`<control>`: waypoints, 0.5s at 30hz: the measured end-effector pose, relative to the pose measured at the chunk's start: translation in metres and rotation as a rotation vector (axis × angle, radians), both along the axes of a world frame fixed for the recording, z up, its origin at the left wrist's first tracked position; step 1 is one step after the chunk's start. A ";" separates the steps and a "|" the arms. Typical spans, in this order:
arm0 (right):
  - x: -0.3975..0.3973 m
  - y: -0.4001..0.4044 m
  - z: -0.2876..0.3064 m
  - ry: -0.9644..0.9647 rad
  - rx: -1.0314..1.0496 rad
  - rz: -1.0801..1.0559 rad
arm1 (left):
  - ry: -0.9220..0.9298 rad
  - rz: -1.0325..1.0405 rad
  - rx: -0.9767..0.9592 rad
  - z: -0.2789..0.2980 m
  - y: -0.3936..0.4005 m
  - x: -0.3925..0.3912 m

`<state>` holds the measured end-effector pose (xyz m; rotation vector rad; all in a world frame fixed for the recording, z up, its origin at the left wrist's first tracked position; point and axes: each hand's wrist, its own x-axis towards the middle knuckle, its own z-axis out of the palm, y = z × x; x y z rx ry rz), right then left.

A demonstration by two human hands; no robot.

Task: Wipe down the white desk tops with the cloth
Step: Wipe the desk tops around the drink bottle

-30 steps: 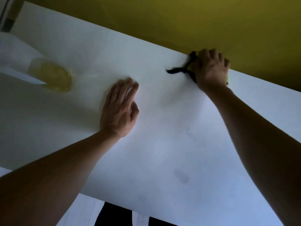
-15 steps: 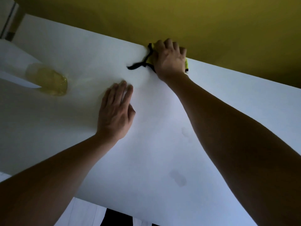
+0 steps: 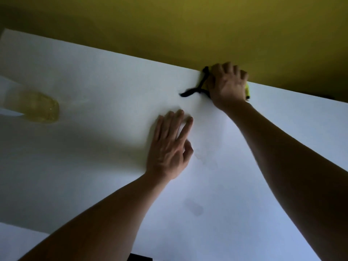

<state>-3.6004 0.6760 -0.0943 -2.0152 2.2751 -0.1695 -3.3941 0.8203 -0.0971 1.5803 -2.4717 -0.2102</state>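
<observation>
1. Bottle (image 3: 33, 106) of yellow liquid sits at the far left of the white desk top (image 3: 94, 81); only its clear body shows, with the liquid pooled at its right end, and its left part runs out of frame.
2. Shadow falls in a broad band across the desk's left and near parts, while the strip along the far edge is brighter.
3. Left hand (image 3: 170, 147) lies palm down on the desk near the middle, fingers straight and close together, pointing toward the far edge, thumb tucked at the right side. It holds nothing.
4. Faint smudges (image 3: 195, 208) mark the surface to the right of the left forearm.
5. Black strap (image 3: 195, 89) trails leftward on the desk from under the right hand.
6. Right hand (image 3: 228, 83) is at the far edge of the desk, fingers curled down over the yellow-green cloth (image 3: 248, 91), pressing it on the surface; only a sliver of cloth peeks out at the hand's right side.
7. Mustard-yellow wall (image 3: 188, 25) rises directly behind the far edge.
</observation>
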 end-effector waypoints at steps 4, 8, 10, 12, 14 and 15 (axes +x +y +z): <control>0.079 -0.032 0.002 -0.022 0.022 0.147 | 0.010 -0.010 0.022 -0.001 -0.001 0.000; 0.091 -0.040 0.002 -0.046 0.015 0.202 | -0.007 -0.026 0.024 -0.001 -0.003 0.005; 0.055 -0.026 0.002 -0.056 0.020 0.187 | -0.012 -0.024 0.020 -0.001 -0.002 0.005; 0.002 -0.002 0.001 -0.059 0.008 0.126 | -0.007 -0.022 0.010 -0.002 -0.002 0.004; -0.053 0.022 0.002 -0.047 -0.003 0.049 | -0.010 -0.015 0.001 -0.002 -0.003 0.003; -0.072 0.031 0.003 -0.039 -0.005 0.024 | -0.011 -0.011 0.001 -0.002 -0.003 0.002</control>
